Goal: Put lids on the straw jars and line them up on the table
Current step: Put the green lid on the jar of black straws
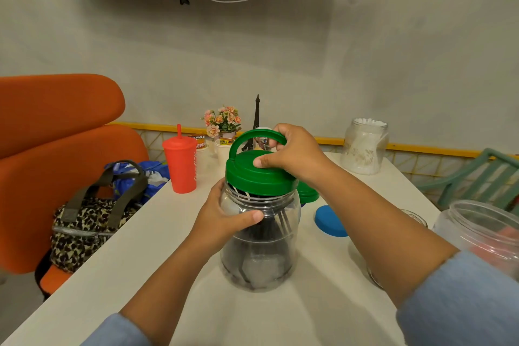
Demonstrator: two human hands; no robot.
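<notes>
A clear plastic jar (259, 250) with dark straws inside stands mid-table. My left hand (224, 216) grips its upper left side. A green lid with a loop handle (258, 177) sits tilted on the jar's mouth, and my right hand (295, 153) holds it from the top right. A second green lid (309, 194) lies just behind the jar. To the right lies a blue lid (328, 220). An open jar of white straws (363, 146) stands at the back right. Another open clear jar (486, 233) sits at the right edge, partly behind my right arm.
A red tumbler with a straw (181, 163) stands at the back left of the white table (140, 261). Small cups, a flower pot (223, 122) and a tower figurine (256, 112) line the far edge. A leopard-print bag (87, 222) rests on the orange seat at left. A green chair (483, 174) stands at right.
</notes>
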